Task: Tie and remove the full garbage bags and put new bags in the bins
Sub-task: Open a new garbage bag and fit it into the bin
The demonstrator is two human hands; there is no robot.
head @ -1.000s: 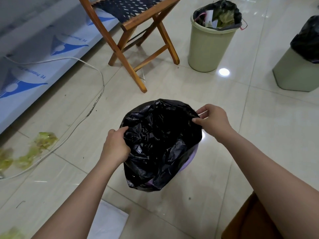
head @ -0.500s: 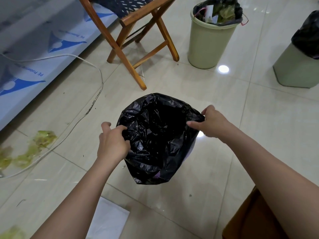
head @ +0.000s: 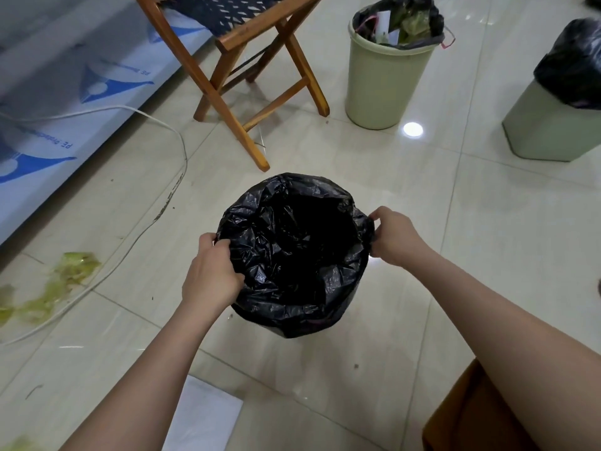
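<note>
Your forearms reach forward and down from the lower frame edge. Your left hand (head: 210,275) clenches the near-left rim of the black bag (head: 294,252), fingers curled into the plastic; your right hand (head: 392,236) pinches the right rim — thumb and fingertips hidden in the folds. The bag's mouth gapes open on the tiled floor (head: 455,255); whatever it lines is covered. Beyond stand a wooden folding chair (head: 247,70) and a full green bin (head: 383,70) — a second bin (head: 553,125) is cut off at right.
</note>
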